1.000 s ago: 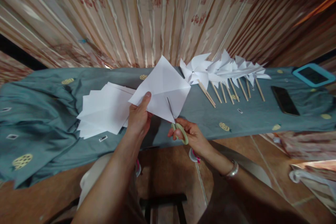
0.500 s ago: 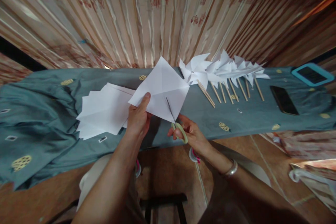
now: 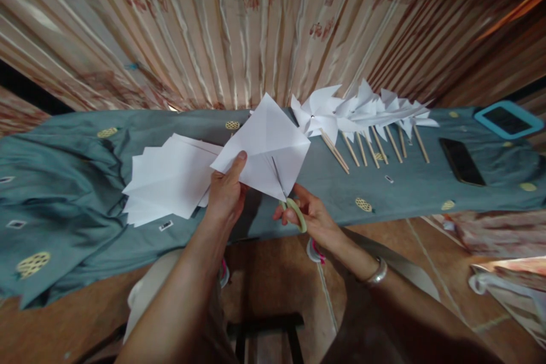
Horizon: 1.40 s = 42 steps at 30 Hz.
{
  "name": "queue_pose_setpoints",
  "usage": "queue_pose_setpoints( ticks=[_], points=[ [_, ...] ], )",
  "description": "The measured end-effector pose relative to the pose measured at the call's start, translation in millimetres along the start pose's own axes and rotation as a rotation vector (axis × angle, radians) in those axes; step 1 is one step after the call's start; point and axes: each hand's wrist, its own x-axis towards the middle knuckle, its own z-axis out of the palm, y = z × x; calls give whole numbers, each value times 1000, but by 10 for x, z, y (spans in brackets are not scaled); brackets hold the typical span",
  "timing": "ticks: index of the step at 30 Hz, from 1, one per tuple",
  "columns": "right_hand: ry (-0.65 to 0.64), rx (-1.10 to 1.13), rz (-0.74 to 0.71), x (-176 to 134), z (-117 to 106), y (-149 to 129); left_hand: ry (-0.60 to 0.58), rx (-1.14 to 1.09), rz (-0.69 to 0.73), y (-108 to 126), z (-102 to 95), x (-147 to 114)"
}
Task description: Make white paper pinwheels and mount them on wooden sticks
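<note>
My left hand pinches the left corner of a square white paper sheet, thumb on top and fingers underneath. The sheet is held up over the cloth with one corner toward me, and crease lines cross its middle. In my right hand is a pair of scissors with pale green handles, my fingers through the loops. Its blades lie at the sheet's near corner and point toward the centre. Left of my left hand, a fanned stack of white paper sheets rests on the cloth.
Several white paper pinwheels on wooden sticks lie in a row at the back right. Farther right are a dark phone and a blue-framed device. A green cloth covers the table; a pleated curtain hangs behind.
The held sheet and both hands have shifted very slightly to the right in view. The scissors stay at the sheet's near corner, their blades looking slightly farther apart.
</note>
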Motion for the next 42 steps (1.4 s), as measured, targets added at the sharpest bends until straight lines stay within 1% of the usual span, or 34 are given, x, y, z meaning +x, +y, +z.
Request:
queue_pose_setpoints(
  ticks=[10, 15, 21, 35, 42],
  points=[
    [-24, -21, -19, 3, 0, 33, 16, -31, -1, 14, 7, 11],
    [-3, -6, -6, 12, 5, 48, 21, -19, -2, 19, 5, 14],
    [-9, 1, -3, 13, 9, 47, 46, 2, -17, 23, -2, 9],
    [7, -10, 12, 11, 6, 49, 15, 1, 11, 22, 1, 7],
    [25, -1, 22, 13, 16, 45, 31, -4, -1, 19, 14, 5]
  ],
)
